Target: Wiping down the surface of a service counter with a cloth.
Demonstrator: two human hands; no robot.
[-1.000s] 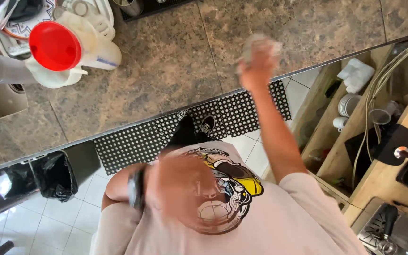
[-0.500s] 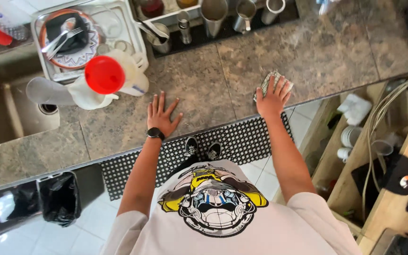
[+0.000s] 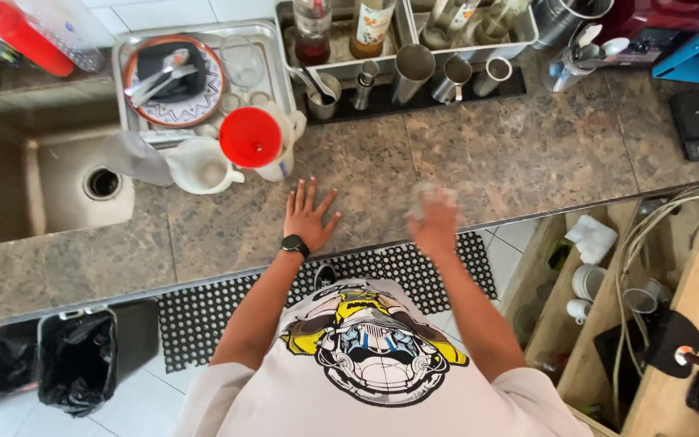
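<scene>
Wiping was the work in hand: your right hand [image 3: 436, 222] pressed a pale cloth [image 3: 424, 197] onto the speckled stone worktop [image 3: 519, 154], fingers closed loosely over the wad, though motion blur hid how tightly you gripped it. The cloth lay under and just ahead of that hand, near the worktop's front edge. Your left hand [image 3: 307, 218] lay flat and spread on the stone just to the side, holding nothing, a dark watch [image 3: 294, 243] at the wrist.

Judging progress was hard. The stone around both hands looked dry and free of crumbs or spills, yet its mottled pattern could have hidden streaks, so I could not tell which parts you had covered. Beyond your left hand stood a white jug [image 3: 202, 166] and a container with a red lid [image 3: 251, 137], touching each other beside the sink [image 3: 74, 198]; the stone under them likely had not been reached. Farther ahead of your right hand, a dark mat with steel cups [image 3: 412, 73] occupied the back strip.
</scene>
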